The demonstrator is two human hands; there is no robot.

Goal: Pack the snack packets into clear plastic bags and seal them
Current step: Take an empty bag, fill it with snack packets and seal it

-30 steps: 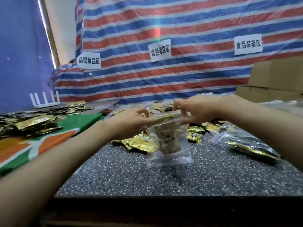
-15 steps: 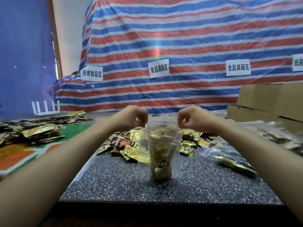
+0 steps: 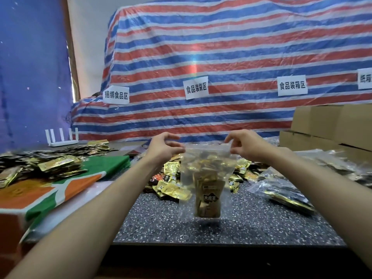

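The left hand (image 3: 164,147) pinches the top left corner of the bag (image 3: 205,174) and the right hand (image 3: 248,144) pinches the top right corner. On each hand the thumb meets the forefinger on the plastic and the other fingers are lifted clear. The top strip (image 3: 205,147) is stretched straight between them.

This looks like the sealing step. To do it well, keep the strip taut and level, then run one pinch along it from end to end so that no gap is left. Make sure the packets (image 3: 208,198) sit below the closing line, since a corner caught in it would stop the seal. Pressing some air out first should help. Whether the mouth is already partly closed cannot be told.

The bag hangs upright over the middle of the speckled table (image 3: 181,224), its bottom close to the surface. It is clear and thin, crinkled, with gold and tan packets stacked on end inside, fuller at the top and narrower below.

Loose packets (image 3: 171,184) lie just behind it to the left. A filled bag (image 3: 285,195) lies flat to the right, and boxes (image 3: 332,125) stand far right.
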